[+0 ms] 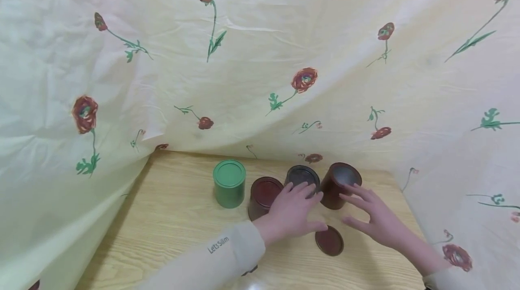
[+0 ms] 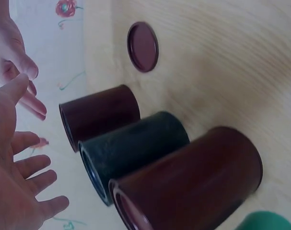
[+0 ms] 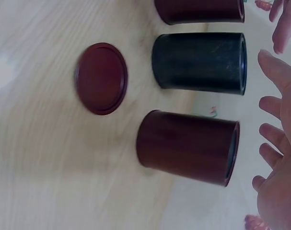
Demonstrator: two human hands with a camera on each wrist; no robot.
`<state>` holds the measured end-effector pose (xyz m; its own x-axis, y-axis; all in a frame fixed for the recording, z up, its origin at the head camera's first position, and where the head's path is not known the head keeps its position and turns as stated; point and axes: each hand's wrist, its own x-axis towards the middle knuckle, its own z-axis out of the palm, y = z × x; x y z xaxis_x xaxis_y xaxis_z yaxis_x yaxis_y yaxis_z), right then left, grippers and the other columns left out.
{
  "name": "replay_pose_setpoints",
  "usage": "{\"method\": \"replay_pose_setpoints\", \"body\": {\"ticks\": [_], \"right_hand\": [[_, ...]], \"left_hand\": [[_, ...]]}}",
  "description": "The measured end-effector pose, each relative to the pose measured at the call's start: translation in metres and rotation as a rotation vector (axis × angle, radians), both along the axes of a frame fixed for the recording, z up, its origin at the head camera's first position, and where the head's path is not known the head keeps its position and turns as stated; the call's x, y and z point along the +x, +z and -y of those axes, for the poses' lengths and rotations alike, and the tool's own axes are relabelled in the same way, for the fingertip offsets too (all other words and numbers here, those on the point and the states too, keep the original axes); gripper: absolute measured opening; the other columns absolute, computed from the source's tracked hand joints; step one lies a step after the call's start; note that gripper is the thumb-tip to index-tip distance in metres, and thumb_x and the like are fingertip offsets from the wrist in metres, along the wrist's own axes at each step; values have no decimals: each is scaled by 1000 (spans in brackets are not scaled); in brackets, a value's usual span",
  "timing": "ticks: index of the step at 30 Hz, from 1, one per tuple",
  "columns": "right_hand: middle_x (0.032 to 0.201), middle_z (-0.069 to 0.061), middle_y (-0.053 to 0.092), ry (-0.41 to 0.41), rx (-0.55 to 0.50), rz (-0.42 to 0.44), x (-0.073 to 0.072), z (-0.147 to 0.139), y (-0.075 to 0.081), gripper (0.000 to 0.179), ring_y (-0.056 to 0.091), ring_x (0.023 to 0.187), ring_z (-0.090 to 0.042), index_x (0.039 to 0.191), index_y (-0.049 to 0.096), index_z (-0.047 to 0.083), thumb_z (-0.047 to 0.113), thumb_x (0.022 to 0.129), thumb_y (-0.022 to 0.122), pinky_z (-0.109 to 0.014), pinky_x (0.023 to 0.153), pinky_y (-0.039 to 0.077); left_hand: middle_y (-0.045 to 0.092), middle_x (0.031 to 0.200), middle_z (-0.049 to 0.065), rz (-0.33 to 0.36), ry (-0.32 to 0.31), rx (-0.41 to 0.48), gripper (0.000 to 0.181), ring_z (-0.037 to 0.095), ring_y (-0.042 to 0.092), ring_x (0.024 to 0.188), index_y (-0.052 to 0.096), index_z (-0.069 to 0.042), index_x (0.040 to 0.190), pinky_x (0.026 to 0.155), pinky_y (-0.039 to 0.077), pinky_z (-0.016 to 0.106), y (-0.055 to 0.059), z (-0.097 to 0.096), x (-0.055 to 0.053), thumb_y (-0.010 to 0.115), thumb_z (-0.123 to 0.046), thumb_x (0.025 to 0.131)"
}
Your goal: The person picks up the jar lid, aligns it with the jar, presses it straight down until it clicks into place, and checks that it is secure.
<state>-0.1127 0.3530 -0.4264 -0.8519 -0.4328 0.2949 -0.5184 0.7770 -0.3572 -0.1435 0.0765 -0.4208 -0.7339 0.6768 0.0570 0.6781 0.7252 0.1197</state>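
My left hand point(image 1: 290, 213) hovers with spread fingers above the dark red canister point(image 1: 260, 208) and the dark blue-black canister point(image 1: 299, 173); nothing is in its grasp. To the right, my right hand point(image 1: 375, 220) hangs beside another dark red canister point(image 1: 333, 193), fingers apart and holding nothing. That canister has no lid on, and its greyish inside shows. A loose dark red round lid point(image 1: 329, 241) lies flat on the table in front, below the gap between my hands. In the right wrist view, the uncovered canister point(image 3: 188, 147) stands apart from my fingers.
A green canister point(image 1: 229, 190) with its lid on stands leftmost in the row. Everything stands on a light wood-grain table point(image 1: 174, 208). A cream cloth point(image 1: 243, 77) with red flowers hangs behind the table and along its sides.
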Motion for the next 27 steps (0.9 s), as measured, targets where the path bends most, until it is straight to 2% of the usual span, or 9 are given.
{"method": "replay_pose_setpoints", "body": {"ticks": [3, 6, 9, 16, 20, 27], "right_hand": [[151, -23, 57, -7, 0, -23, 6, -6, -8, 59, 51, 135, -52, 135, 72, 6, 19, 82, 93, -66, 98, 49], [151, -26, 56, -14, -25, 0, 11, -11, -16, 59, 50, 135, -55, 136, 72, 6, 19, 82, 93, -70, 97, 48], [150, -30, 55, -19, -60, 41, 16, -15, -23, 59, 48, 134, -60, 136, 71, 3, 19, 83, 92, -79, 91, 46], [147, -30, 58, -42, -51, 72, 21, -21, -40, 58, 51, 131, -60, 136, 70, 1, 20, 85, 90, -78, 90, 47], [147, -30, 58, -43, -48, 92, 24, -25, -49, 59, 50, 131, -61, 136, 69, -1, 20, 86, 90, -81, 88, 46], [145, -31, 59, -51, -28, 91, 27, -31, -67, 62, 52, 129, -61, 136, 69, -1, 23, 83, 92, -82, 87, 47]], "left_hand": [[45, 167, -6, 5, -3, 3, 80, 19, 38, 157, 48, -32, 162, 128, 34, 45, -7, -6, 4, 50, -80, 98], [44, 168, -7, 30, -4, 10, 80, 18, 37, 157, 48, -32, 162, 128, 34, 45, -13, -10, 9, 51, -80, 98], [43, 168, -8, 49, 2, 4, 80, 16, 37, 157, 47, -33, 163, 127, 34, 45, -21, -13, 14, 51, -79, 98], [41, 169, -8, 44, 21, 2, 81, 15, 42, 154, 49, -32, 162, 124, 39, 49, -41, -22, 24, 54, -80, 96], [45, 167, -5, 43, 27, 17, 80, 16, 44, 153, 51, -32, 160, 122, 41, 49, -55, -25, 29, 56, -79, 95], [53, 160, -6, -9, 38, 19, 78, 16, 51, 147, 56, -31, 156, 119, 45, 48, -77, -29, 34, 58, -79, 94]]}}
